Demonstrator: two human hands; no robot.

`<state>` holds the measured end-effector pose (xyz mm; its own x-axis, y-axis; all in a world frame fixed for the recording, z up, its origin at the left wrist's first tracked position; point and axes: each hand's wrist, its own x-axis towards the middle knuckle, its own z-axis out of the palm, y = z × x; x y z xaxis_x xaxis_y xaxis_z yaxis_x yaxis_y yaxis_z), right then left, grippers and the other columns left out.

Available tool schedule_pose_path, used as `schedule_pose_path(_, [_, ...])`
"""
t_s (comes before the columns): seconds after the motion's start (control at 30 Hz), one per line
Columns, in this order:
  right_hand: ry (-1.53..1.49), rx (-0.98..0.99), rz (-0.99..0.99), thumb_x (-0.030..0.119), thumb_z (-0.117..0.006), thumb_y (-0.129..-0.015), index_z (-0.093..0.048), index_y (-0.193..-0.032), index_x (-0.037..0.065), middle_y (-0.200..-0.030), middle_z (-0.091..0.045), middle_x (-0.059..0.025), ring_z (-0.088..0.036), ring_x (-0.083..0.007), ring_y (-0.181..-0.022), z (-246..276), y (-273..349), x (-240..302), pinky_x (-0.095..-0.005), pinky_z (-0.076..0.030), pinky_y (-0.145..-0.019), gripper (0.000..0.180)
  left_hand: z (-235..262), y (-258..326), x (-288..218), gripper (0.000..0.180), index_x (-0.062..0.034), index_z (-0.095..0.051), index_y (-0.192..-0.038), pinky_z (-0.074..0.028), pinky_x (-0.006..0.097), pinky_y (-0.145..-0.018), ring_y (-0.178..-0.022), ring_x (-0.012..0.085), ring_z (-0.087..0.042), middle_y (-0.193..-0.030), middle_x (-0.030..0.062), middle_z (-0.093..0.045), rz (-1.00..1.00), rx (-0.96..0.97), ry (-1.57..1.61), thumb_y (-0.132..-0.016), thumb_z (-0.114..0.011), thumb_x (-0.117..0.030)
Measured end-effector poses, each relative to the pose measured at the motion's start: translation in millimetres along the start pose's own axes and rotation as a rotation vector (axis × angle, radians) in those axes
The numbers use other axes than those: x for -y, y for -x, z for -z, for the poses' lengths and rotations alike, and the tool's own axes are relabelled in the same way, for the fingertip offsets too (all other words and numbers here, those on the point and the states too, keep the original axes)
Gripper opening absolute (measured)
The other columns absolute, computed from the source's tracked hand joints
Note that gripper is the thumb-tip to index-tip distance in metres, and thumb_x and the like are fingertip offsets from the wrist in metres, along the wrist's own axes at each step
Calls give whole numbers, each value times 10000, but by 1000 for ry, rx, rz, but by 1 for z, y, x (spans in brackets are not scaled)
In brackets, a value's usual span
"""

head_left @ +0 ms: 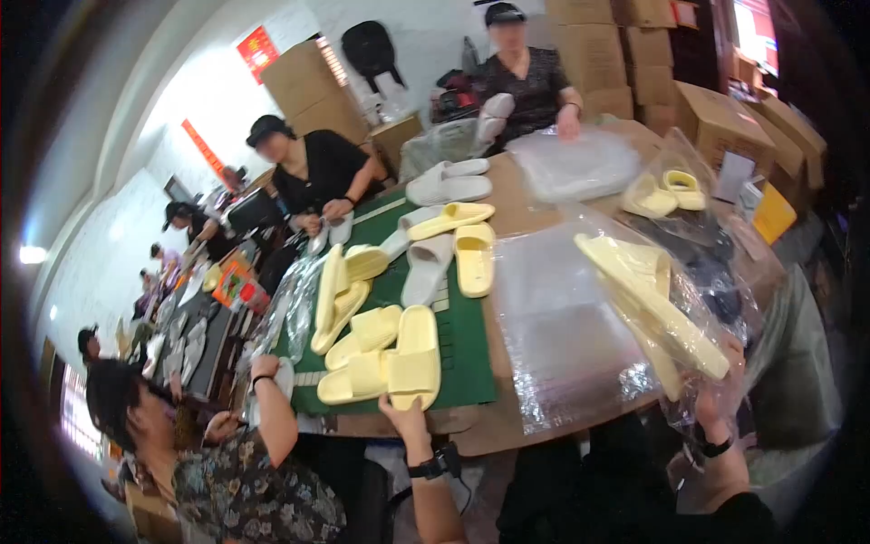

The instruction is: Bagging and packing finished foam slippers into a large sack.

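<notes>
My left hand (407, 424) is closed on the near end of a pale yellow slipper (419, 349), its thumb on the edge. That slipper lies on the green mat among several other yellow slippers (349, 379) and grey slippers (428, 267). At the right, my right hand (719, 392) is closed on the near end of a clear plastic bag (681, 385). Inside the bag is a pair of yellow slippers (634, 281), tilted above the table's right side. The plastic partly veils my right fingers.
A stack of flat clear bags (566, 335) covers the table before me. Another bag pile (575, 163) lies farther back, near a standing co-worker (521, 86). Bagged yellow slippers (666, 192) sit at far right. Co-workers (326, 168) sit along the left; cardboard boxes (725, 122) stand behind.
</notes>
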<state>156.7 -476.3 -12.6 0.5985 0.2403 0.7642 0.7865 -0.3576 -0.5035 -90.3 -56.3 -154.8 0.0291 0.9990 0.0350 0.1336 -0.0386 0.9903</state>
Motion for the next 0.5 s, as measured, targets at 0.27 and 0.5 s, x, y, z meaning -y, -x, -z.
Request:
schedule_pose_path(0.27, [-469,-327,-132,152,-588,-903,-507,-1197,15,-1108,-574,-120,-568,-225,-898,40,21,-25,-338,-465,-747,334,-7,37,-110,483,-12,-356,-1340,-506,315,-723,-936,235,-582,-1169,156,-524,-47,157,553,-877,-493,-13])
schedule_pose_path(0.5, [-671,-504,-117,100,-572,-908,-384,-1296,16,-1054,-588,-95,-580,-137,-741,50,8,-25,-257,-484,-590,439,-51,68,-185,516,-16,-293,-1394,-492,281,-733,-934,211,-584,-1191,128,-514,-257,188,644,-921,-492,-76])
